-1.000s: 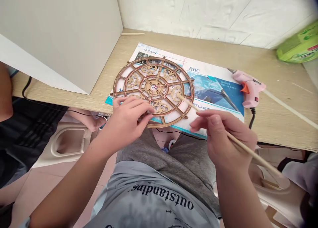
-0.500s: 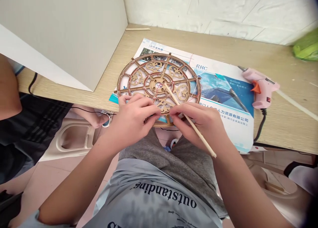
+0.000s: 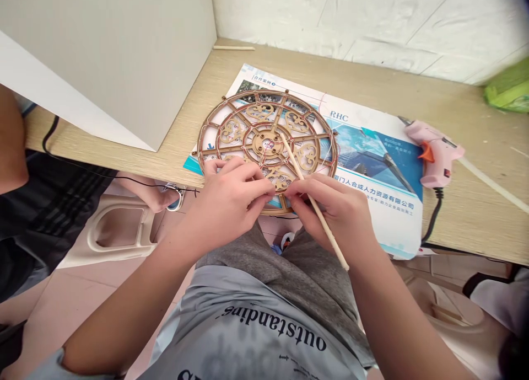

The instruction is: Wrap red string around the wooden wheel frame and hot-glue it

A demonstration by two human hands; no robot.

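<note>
An ornate brown openwork wheel point(image 3: 270, 144) lies flat at the table's front edge, with thin reddish wires running along its rings and hub. My left hand point(image 3: 237, 201) rests over its near left part, thumb and index finger pinched at the near rim; anything between those fingertips is hidden. Just to the right, my right hand point(image 3: 336, 209) holds a thin wooden stick point(image 3: 324, 225) slantwise across the fingers. The stick's far tip reaches the hub, and its other end points back toward my wrist. Thumb and index finger of this hand are also pinched close to the rim.
Beneath the wheel lies a blue and white brochure point(image 3: 384, 220). A pink glue gun point(image 3: 438, 151) with a glue stick and black cord lies to the right. A white panel point(image 3: 124, 54) stands at left; another stick point(image 3: 234, 48) lies by the wall. Another person's arm point(image 3: 12, 143) is at far left.
The wooden stick has tilted slightly, its near end swinging left. Both hands remain pinched at the wheel's near rim, and the whole view has shifted a little.
</note>
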